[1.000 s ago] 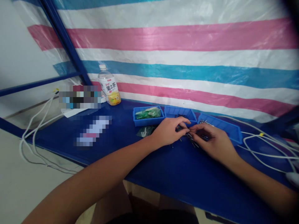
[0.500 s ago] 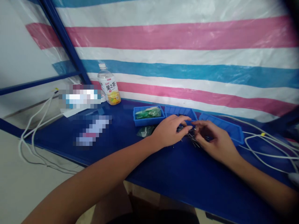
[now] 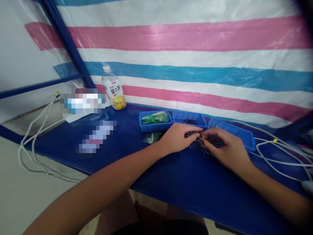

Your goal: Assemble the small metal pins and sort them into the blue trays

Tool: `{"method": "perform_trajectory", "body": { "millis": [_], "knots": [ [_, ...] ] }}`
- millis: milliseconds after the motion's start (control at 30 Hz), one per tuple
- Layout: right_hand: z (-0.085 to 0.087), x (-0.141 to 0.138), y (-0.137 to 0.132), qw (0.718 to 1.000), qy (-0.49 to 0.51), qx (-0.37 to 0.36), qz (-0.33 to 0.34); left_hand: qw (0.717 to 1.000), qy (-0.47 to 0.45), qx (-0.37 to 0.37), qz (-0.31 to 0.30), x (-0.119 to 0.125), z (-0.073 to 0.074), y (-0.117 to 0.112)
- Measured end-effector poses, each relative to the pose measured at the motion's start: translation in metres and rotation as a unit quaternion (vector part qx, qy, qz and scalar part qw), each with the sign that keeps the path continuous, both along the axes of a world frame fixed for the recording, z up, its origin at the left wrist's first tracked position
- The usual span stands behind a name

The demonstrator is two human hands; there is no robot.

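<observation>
Both hands meet over a small heap of thin dark metal pins on the blue table. My left hand pinches a few pins between thumb and fingertips, just in front of the middle blue tray. My right hand lies to the right of it, fingers curled and pinched on pins at the same spot. What the fingertips hold is small and partly hidden.
Three shallow blue trays stand in a row: the left tray holds green packets, the right tray is long. A dark packet lies in front. A tea bottle stands at the back left. White cables run at the right and cables hang at the left.
My left hand reached back over the middle tray, then drew forward again to the pins. My right hand stayed at the heap, its fingers shifting slightly.
</observation>
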State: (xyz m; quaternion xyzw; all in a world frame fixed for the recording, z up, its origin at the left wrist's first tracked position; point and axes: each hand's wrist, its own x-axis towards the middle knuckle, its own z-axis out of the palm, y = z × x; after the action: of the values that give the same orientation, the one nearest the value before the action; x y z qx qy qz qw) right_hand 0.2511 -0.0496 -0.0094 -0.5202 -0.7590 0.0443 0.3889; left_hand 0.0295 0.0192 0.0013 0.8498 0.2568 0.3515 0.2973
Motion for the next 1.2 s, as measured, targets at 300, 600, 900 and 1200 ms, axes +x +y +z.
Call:
{"method": "perform_trajectory", "body": {
  "millis": [300,600,900,1200],
  "knots": [
    [-0.001,0.0,-0.001,0.996,0.062,-0.067,0.008,0.987,-0.121,-0.101,0.015,-0.001,-0.005,0.007],
    [-0.003,0.002,0.002,0.992,0.099,-0.076,-0.007,0.984,-0.127,-0.127,0.022,0.0,-0.007,0.009],
    [-0.002,0.001,0.002,0.997,0.064,-0.031,-0.012,0.989,-0.108,-0.105,-0.004,-0.002,-0.009,0.009],
    [-0.001,-0.004,-0.001,0.997,0.051,-0.064,0.01,0.973,-0.156,-0.148,-0.079,0.005,-0.013,0.006]
  ]
}}
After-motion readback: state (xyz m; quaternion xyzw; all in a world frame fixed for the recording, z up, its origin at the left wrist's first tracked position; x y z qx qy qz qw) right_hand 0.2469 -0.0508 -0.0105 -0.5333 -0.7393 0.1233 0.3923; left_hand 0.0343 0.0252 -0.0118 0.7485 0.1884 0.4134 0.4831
